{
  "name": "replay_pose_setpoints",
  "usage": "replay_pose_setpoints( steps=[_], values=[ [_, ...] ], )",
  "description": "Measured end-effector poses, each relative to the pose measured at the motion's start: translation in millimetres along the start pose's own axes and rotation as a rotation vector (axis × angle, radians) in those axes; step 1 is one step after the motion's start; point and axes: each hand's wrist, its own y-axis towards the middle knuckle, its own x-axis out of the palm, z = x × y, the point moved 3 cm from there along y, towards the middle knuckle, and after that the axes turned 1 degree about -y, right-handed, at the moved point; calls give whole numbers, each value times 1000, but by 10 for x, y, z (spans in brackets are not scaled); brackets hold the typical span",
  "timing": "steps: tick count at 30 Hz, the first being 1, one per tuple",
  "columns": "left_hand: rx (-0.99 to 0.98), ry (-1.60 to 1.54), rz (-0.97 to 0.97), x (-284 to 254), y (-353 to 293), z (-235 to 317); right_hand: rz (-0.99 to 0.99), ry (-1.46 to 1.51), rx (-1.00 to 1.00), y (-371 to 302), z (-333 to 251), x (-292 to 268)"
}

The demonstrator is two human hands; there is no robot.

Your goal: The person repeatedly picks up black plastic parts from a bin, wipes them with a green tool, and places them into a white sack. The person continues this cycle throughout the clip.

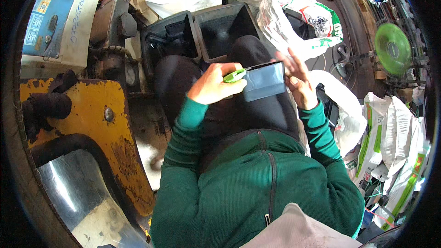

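Left hand (215,85): its fingers are pinching a small lime-green plastic tool (234,75) and the left end of the glossy, dark, rectangular plastic part.
Glossy part (265,82): its smooth face is reflecting light above the lap, between the hands.
Right hand (301,80): its fingers are spreading loosely, partly blurred, at the part's right end; contact is impossible to tell.
Black rectangular bins (220,33): two are standing beyond the knees, the left holding dark moulded pieces.
Crinkled white plastic bag (281,11): it is slumping far right.
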Motion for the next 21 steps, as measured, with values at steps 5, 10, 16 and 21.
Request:
replay_pose_setpoints(
  steps=[5,10,16,21],
  values=[
    [180,92,114,-100,260,124,-115,162,325,139,122,256],
    [136,281,648,185,181,265,255,-310,-94,297,239,326],
    [106,483,553,534,107,240,246,-389,-169,314,369,334],
    [3,611,476,512,99,288,269,-491,-202,305,353,349]
  ],
)
